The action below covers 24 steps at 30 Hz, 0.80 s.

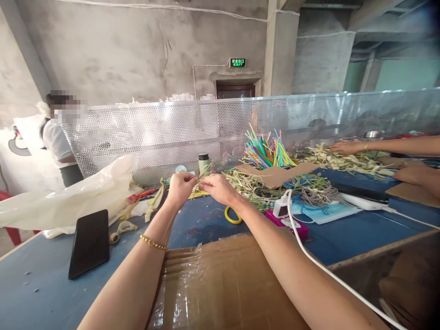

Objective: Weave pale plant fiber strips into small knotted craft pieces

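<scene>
blue worktop (206,220), perforated metal screen behind. my left hand (180,187) and right hand (218,189) meet, both grips pinching small bundle of dried leaf strips (198,184). black phone (89,243) left, cardboard box (223,284) near.

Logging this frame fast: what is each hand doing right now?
Left hand: closed, pinching the pale straw strips.
Right hand: closed, pinching the same strips from the other side.
</scene>
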Motion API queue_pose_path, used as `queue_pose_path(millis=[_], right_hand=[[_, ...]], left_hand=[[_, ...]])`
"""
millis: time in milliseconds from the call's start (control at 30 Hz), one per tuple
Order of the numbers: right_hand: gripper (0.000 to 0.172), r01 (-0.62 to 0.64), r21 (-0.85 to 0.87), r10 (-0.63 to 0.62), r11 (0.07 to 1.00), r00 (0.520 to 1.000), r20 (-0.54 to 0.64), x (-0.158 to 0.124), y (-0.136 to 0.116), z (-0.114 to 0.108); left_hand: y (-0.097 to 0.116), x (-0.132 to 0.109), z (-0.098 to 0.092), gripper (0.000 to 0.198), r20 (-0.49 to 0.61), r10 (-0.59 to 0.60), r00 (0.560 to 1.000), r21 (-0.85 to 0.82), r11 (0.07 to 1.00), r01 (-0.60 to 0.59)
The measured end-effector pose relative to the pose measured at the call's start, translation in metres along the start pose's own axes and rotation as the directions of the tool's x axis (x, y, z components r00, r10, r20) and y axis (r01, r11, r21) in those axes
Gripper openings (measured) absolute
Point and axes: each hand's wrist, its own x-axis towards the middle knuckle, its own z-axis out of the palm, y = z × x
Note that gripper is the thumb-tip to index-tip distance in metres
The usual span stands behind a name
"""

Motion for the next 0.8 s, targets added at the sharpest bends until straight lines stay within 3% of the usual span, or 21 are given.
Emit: queue_pose_path(millis=[67, 167, 233, 300, 367, 433, 533, 600, 667, 733, 800], right_hand=[[0.029, 0.043, -0.156, -0.044, 0.987, 0.999, -0.002, -0.002, -0.009, 0.0], [0.026, 0.08, -0.371, -0.071, 0.925, 0.997, 0.038, -0.007, -0.025, -0.004], [0.027, 0.097, -0.475, -0.076, 0.875, 0.995, 0.063, -0.008, -0.033, -0.008], [0.028, 0.079, -0.521, -0.067, 0.85, 0.997, 0.042, -0.007, -0.034, -0.013], [0.027, 0.033, -0.486, -0.047, 0.873, 0.999, -0.015, -0.005, -0.027, -0.02], [0.027, -0.002, -0.342, -0.021, 0.94, 0.998, -0.066, -0.002, -0.014, -0.027], [0.024, -0.067, 0.053, 0.07, 0.996, 0.995, -0.072, 0.0, 0.005, -0.034], [0.025, -0.152, 0.306, 0.156, 0.94, 0.988, 0.01, -0.001, 0.012, -0.036], [0.029, -0.235, 0.451, 0.209, 0.861, 0.972, 0.108, -0.002, 0.014, -0.034], [0.029, -0.26, 0.455, 0.215, 0.852, 0.965, 0.15, -0.003, 0.011, -0.029], [0.024, -0.208, 0.333, 0.171, 0.92, 0.976, 0.135, -0.003, 0.006, -0.022]], left_hand=[[-0.001, 0.001, 0.001, 0.016, -0.034, 0.038, 0.999, 0.197, 0.98, -0.031], [0.003, -0.002, 0.0, 0.019, -0.061, 0.113, 0.992, 0.476, 0.877, -0.071], [0.006, -0.005, 0.0, 0.022, 0.004, 0.162, 0.987, 0.588, 0.798, -0.133], [0.011, -0.009, 0.001, 0.025, 0.15, 0.2, 0.968, 0.609, 0.753, -0.25], [0.017, -0.012, 0.002, 0.027, 0.312, 0.242, 0.919, 0.54, 0.75, -0.381], [0.024, -0.014, 0.002, 0.026, 0.416, 0.283, 0.864, 0.403, 0.794, -0.454], [0.033, -0.015, -0.001, 0.018, 0.464, 0.324, 0.824, 0.097, 0.906, -0.411], [0.035, -0.015, -0.005, 0.011, 0.436, 0.307, 0.846, -0.127, 0.952, -0.28], [0.032, -0.013, -0.007, 0.012, 0.364, 0.243, 0.899, -0.317, 0.94, -0.125], [0.025, -0.01, -0.008, 0.017, 0.274, 0.13, 0.953, -0.43, 0.903, 0.0], [0.015, -0.005, -0.006, 0.018, 0.175, -0.004, 0.985, -0.428, 0.9, 0.08]])
